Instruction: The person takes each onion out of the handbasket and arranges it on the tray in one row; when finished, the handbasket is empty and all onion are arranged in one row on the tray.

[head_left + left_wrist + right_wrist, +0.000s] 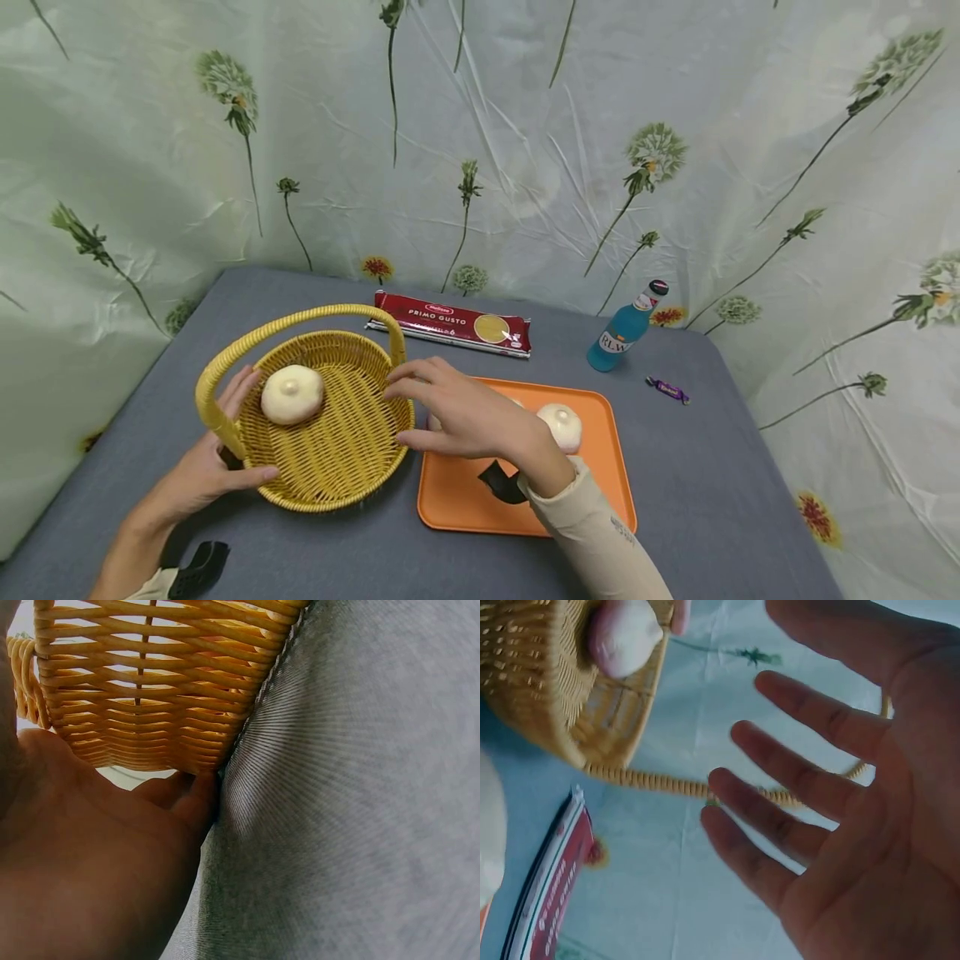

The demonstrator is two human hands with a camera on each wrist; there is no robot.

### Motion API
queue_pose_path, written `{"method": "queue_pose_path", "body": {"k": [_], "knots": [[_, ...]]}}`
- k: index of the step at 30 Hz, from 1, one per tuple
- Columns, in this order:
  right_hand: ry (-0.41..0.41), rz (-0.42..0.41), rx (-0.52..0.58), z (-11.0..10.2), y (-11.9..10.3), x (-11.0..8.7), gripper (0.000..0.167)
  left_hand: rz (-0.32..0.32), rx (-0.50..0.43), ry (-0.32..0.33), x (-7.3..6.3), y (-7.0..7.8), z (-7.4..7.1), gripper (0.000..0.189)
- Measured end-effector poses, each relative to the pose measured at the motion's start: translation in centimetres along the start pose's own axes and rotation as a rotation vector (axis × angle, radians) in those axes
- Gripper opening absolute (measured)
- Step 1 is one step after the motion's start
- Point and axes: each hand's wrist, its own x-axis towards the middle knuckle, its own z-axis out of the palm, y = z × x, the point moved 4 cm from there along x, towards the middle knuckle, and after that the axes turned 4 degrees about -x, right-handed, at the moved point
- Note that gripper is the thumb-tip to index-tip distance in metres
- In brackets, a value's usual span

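Observation:
A yellow wicker basket (337, 442) with a tall arched handle stands on the table's left half. Inside it, to the left, lies a round whitish thing with a small knob on top (292, 394), its side pinkish in the right wrist view. My left hand (202, 471) rests against the basket's left side, thumb stretched along the near rim and the other fingers partly hidden behind the handle. My right hand (457, 412) hovers at the basket's right rim, fingers spread and holding nothing in the right wrist view. An orange tray (525, 517) bears similar round things (561, 427), partly covered by this hand.
Behind the basket and tray lies a long red packet (450, 323). A blue bottle with a dark cap (626, 329) stands at the back right, and a small purple-wrapped sweet (667, 389) lies near it. A flower-patterned curtain (525, 167) hangs behind the grey-covered table (705, 500).

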Motion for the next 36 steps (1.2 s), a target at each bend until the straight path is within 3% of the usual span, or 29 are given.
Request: {"method": "queue_pose_path", "body": {"k": [4,11,18,26,36], "knots": [[-0.041,-0.048,-0.025,0.2,-0.7,2.2,0.041,-0.001,-0.001,0.009,-0.1,0.0,0.0,0.121],[-0.125,-0.023,-0.133,1.5,-1.3,5.2,0.049,-0.039,-0.051,-0.003,-0.3,-0.1,0.4,0.12],[-0.188,-0.006,-0.107,2.7,-0.9,8.9,0.048,-0.037,0.003,0.002,-0.3,0.1,0.2,0.12],[-0.227,0.087,-0.074,4.4,-0.3,11.6,0.053,-0.044,-0.023,0.011,-0.2,0.0,0.3,0.12],[-0.224,0.051,0.029,5.8,0.6,13.6,0.043,-0.057,-0.044,0.004,-0.1,0.4,0.3,0.119]]}}
